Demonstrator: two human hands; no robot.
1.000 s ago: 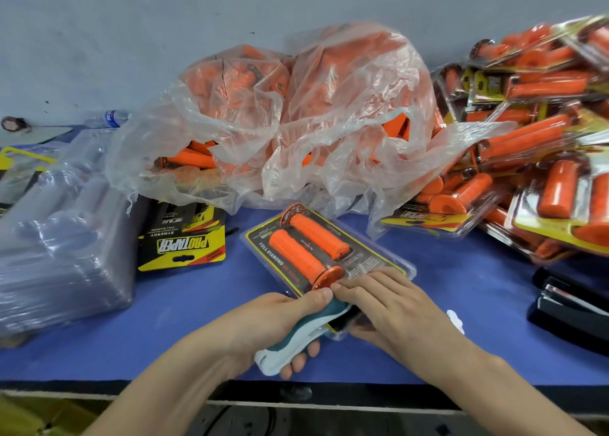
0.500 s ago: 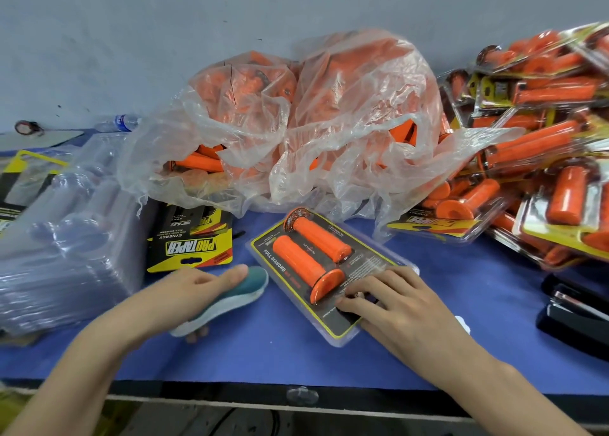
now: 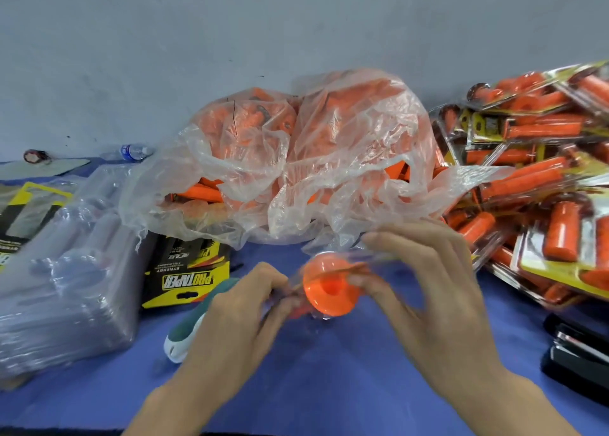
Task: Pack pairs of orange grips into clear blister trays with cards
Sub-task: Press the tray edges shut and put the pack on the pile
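The fingers (image 3: 273, 287) of the left hand (image 3: 244, 310) are pinched on the left edge of a clear blister pack (image 3: 369, 261). The right hand (image 3: 428, 287) has its fingers (image 3: 395, 241) curled over the pack's right side and top. The pack is lifted off the counter (image 3: 329, 386), above its middle and towards the near edge. It is turned end-on, so the round flanged end of an orange grip (image 3: 329, 290) inside faces the camera. All of this is blurred, and the rest of the pack's contents cannot be made out.

Just left of the left hand, a teal and white hand tool (image 3: 184, 330) lies on the counter, partly hidden by that hand. Behind it is a stack of yellow and black cards (image 3: 188, 277). A wrapped stack of clear blister trays (image 3: 66, 287) fills the left end. At the back, against the wall, sits a plastic bag of loose grips (image 3: 296, 159). Packed blisters (image 3: 543, 188) are heaped at the right end, and a black stapler (image 3: 580, 353) lies by the near right corner.
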